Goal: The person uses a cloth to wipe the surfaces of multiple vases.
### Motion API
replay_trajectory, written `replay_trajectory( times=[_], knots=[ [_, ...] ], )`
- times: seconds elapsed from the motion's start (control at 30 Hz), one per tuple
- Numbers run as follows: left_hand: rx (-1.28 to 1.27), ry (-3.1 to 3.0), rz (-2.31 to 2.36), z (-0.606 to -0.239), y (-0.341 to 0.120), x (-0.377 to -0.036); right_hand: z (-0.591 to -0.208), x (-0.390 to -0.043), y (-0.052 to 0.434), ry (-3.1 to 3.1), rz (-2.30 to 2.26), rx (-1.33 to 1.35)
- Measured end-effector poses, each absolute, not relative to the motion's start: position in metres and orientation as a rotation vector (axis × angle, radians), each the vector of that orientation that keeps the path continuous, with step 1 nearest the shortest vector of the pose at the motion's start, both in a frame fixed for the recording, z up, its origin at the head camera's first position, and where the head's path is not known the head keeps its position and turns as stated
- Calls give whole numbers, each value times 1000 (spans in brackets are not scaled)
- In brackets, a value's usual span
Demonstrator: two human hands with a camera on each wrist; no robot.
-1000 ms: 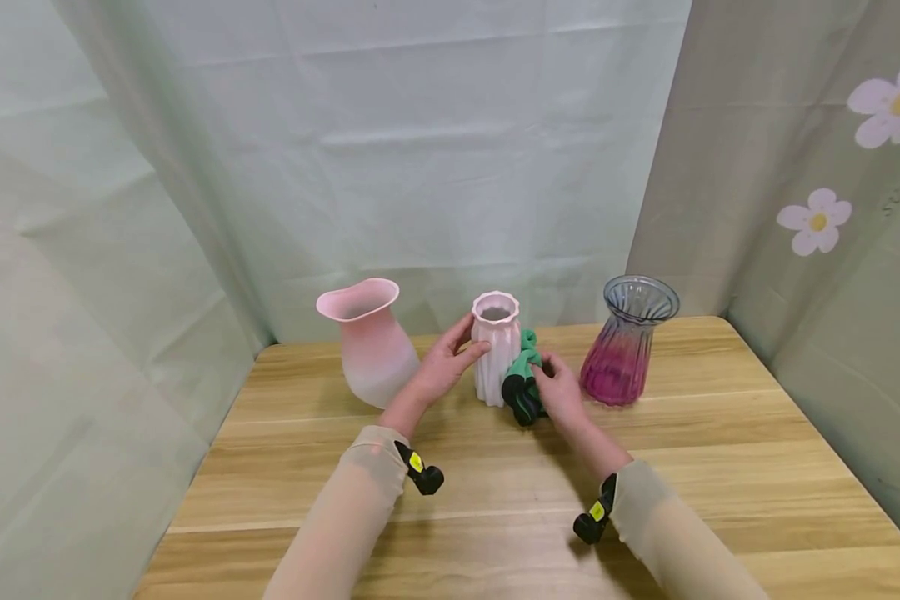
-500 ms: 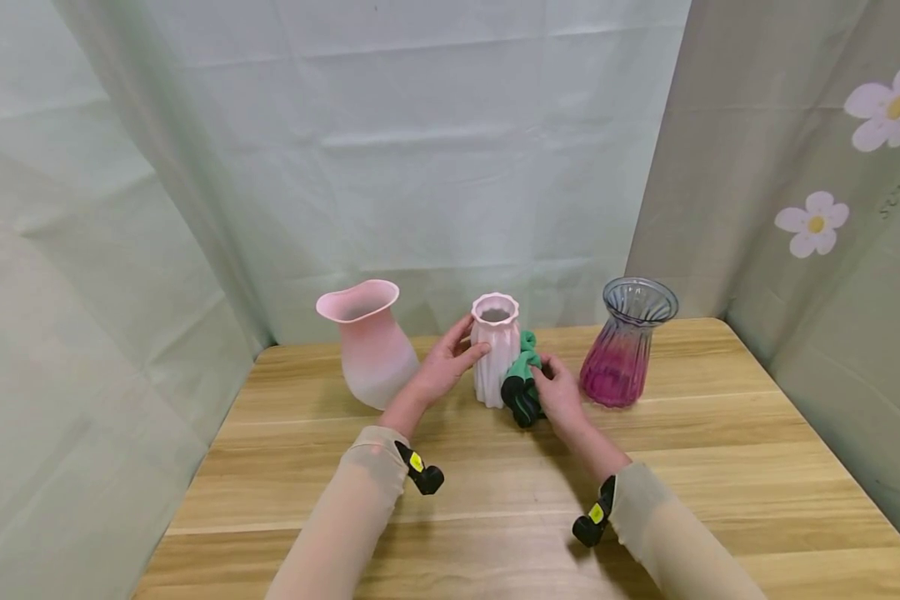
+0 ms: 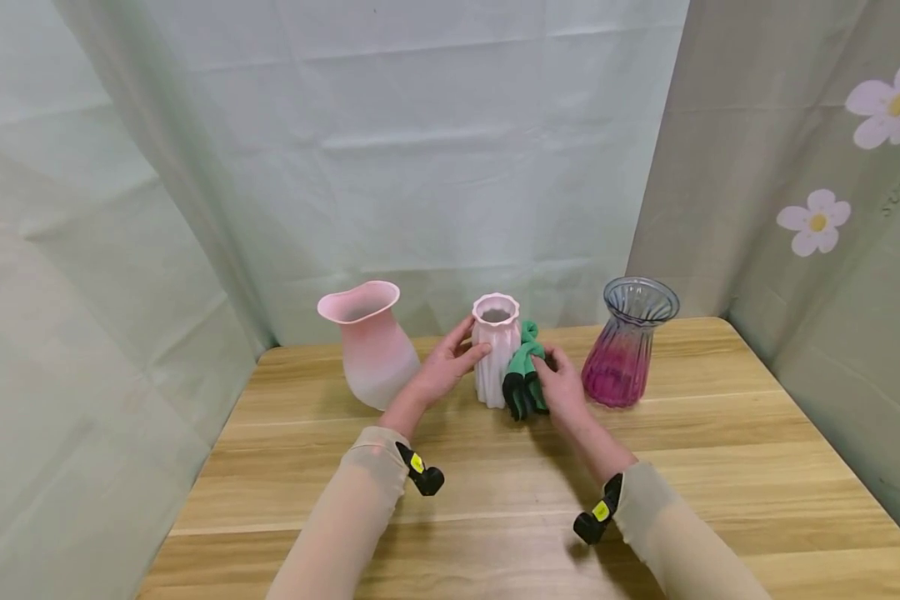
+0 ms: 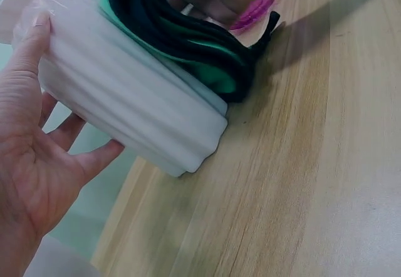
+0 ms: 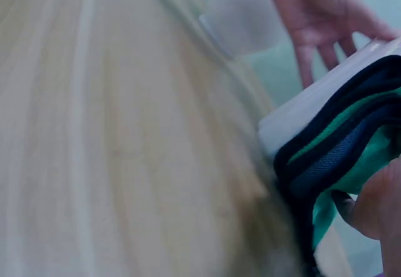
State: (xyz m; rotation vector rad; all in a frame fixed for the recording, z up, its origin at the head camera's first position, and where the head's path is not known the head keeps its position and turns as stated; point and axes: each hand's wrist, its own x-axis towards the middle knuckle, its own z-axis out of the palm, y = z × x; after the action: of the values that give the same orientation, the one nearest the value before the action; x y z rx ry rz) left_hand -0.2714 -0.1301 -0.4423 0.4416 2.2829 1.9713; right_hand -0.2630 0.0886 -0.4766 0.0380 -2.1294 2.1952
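A ribbed pale pink vase (image 3: 495,348) stands upright at the middle back of the wooden table (image 3: 495,492). My left hand (image 3: 446,363) holds its left side, thumb and fingers against the ribs; the left wrist view shows the same vase (image 4: 125,95) against my fingers (image 4: 28,51). My right hand (image 3: 561,385) grips a bunched green and black cloth (image 3: 523,377) and presses it to the vase's right side. The cloth (image 4: 188,32) lies along the vase wall. In the right wrist view the cloth (image 5: 341,155) fills the right edge beside my thumb (image 5: 376,202).
A wide-mouthed pink vase (image 3: 369,342) stands to the left. To the right stands a ribbed glass vase (image 3: 624,343), purple at its base. Cloth backdrops close the back and both sides, and the right one bears flowers (image 3: 815,220). Bare wood (image 3: 510,500) lies in front.
My right hand has slid the green cloth a little up the vase's right side. The left hand and the vase have stayed put.
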Motion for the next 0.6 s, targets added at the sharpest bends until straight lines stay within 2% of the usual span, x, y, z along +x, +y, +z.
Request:
replay_trajectory(
  times=[0.33, 0.6],
  knots=[
    [457, 2266, 2001, -444, -130, -272, -426, -259, 84, -1957, 2317, 148],
    [478, 2256, 2014, -443, -128, -272, -416, -258, 81, -1952, 2278, 158]
  ],
)
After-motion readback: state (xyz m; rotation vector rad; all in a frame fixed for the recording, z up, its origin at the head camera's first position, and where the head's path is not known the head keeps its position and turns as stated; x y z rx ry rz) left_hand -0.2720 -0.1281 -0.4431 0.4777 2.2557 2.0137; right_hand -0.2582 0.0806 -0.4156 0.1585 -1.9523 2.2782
